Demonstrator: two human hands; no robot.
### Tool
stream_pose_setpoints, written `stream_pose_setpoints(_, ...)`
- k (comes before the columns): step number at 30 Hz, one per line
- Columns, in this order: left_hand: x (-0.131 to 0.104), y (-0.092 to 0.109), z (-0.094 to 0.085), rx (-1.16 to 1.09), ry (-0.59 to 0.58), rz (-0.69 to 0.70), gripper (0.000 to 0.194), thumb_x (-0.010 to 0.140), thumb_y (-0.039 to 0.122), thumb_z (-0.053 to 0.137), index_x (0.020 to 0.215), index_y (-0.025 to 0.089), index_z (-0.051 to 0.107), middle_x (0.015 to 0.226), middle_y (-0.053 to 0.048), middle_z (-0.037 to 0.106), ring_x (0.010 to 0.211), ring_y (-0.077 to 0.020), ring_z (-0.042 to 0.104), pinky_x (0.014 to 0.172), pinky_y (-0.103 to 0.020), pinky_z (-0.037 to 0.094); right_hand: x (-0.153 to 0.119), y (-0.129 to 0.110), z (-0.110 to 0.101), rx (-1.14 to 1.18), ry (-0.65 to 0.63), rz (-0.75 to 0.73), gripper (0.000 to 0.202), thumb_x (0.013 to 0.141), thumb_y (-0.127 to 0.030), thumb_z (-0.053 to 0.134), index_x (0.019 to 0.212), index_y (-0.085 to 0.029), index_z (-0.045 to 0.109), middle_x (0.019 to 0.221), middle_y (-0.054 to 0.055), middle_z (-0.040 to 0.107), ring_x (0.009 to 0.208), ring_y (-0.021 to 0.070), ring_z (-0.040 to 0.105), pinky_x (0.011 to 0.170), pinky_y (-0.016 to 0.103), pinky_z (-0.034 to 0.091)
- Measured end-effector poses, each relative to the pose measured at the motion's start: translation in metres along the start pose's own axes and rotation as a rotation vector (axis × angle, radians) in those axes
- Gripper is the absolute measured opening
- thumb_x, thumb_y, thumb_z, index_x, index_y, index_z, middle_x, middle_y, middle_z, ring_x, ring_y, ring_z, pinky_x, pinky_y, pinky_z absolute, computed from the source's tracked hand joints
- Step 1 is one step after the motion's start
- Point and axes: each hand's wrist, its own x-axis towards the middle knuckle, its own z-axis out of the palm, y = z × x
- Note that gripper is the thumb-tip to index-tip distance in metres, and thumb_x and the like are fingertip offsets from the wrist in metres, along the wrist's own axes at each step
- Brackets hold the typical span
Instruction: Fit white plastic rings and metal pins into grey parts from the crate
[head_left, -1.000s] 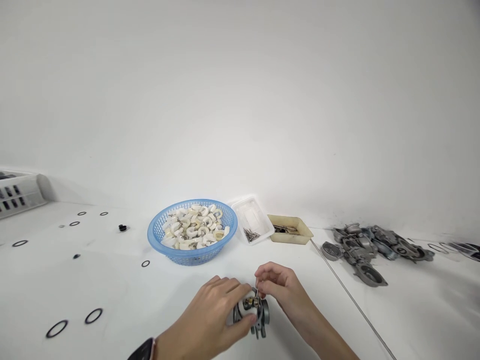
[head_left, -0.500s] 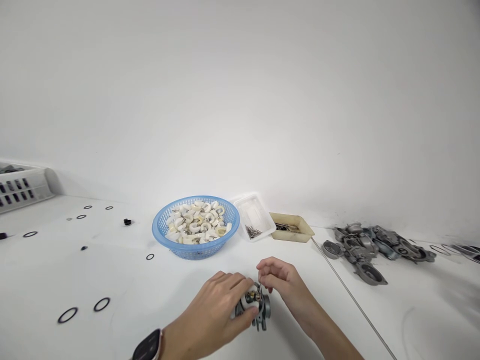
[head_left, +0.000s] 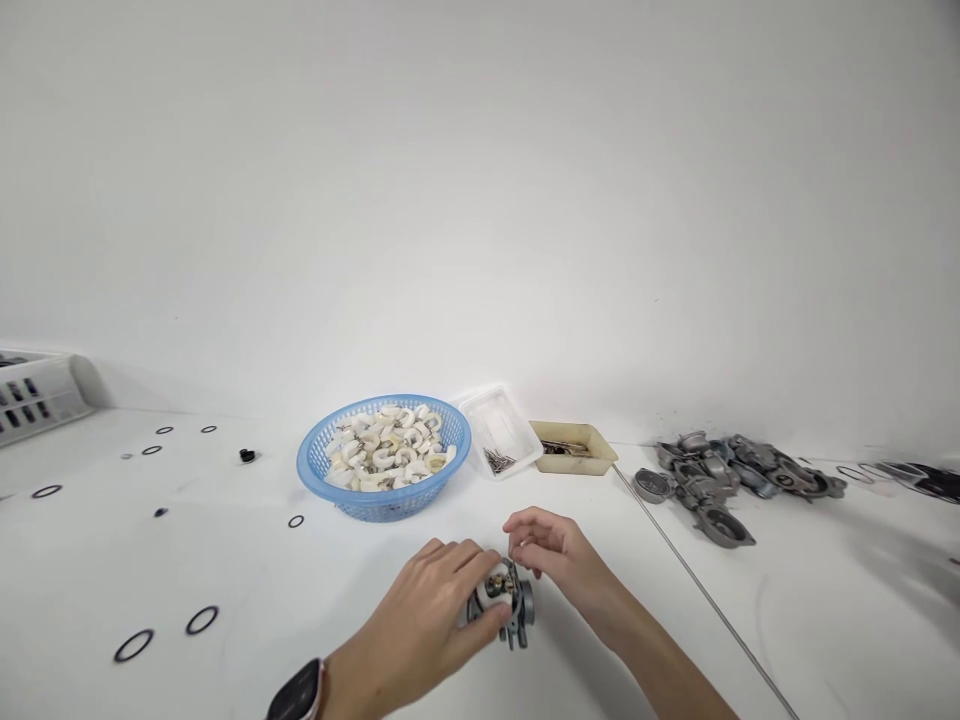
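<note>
On the table, my left hand [head_left: 442, 605] wraps round a grey metal carburetor body [head_left: 522, 630], thumb on the near side and fingers over the far side. A white float [head_left: 489, 592] sits in the body's open top beside small brass parts, partly covered by my fingers. My right hand [head_left: 559, 555] is just beyond the body's right side, its fingers curled and thumb and forefinger close together. Whatever is between those fingertips is too small to make out.
Behind the hands stand a blue basket [head_left: 307, 465] of white floats, a clear tray [head_left: 499, 425] with metal pins, and a cream tray [head_left: 600, 460] of thin metal parts. Carburetor castings [head_left: 724, 485] lie right, past a thin rod [head_left: 697, 580]. Black rings [head_left: 135, 645] lie left.
The camera view has shifted slightly. My left hand keeps its hold on the carburetor body, while my right fingertips stay close to its far right side, with only a small shift.
</note>
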Motion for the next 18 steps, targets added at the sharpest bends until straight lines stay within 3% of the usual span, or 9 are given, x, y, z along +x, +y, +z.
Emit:
stream_pose_setpoints(9, -0.001, -0.001, 0.001, 0.018, 0.008, -0.005, 0.024, 0.108, 0.039, 0.05, 0.129, 0.026, 0.054, 0.11, -0.003, 0.068, 0.095, -0.0245, 0.066, 0.087, -0.041, 0.044, -0.012, -0.011, -0.007, -0.328, -0.002, -0.184, 0.021, 0.094, -0.025, 0.057, 0.108, -0.027, 0.073, 0.098, 0.001, 0.073, 0.086, 0.0204, 0.06, 0.081, 0.035, 0.047)
stream_pose_setpoints(18, -0.001, 0.001, 0.0, -0.025, -0.001, -0.024, 0.023, 0.106, 0.037, 0.055, 0.127, 0.027, 0.055, 0.11, -0.002, 0.068, 0.096, -0.024, 0.066, 0.086, -0.039, 0.044, -0.021, -0.021, -0.008, -0.483, -0.039, -0.165, 0.036, 0.084, -0.014, 0.058, 0.111, -0.033, 0.074, 0.11, 0.0, 0.073, 0.096, 0.0237, 0.062, 0.07, 0.032, 0.046)
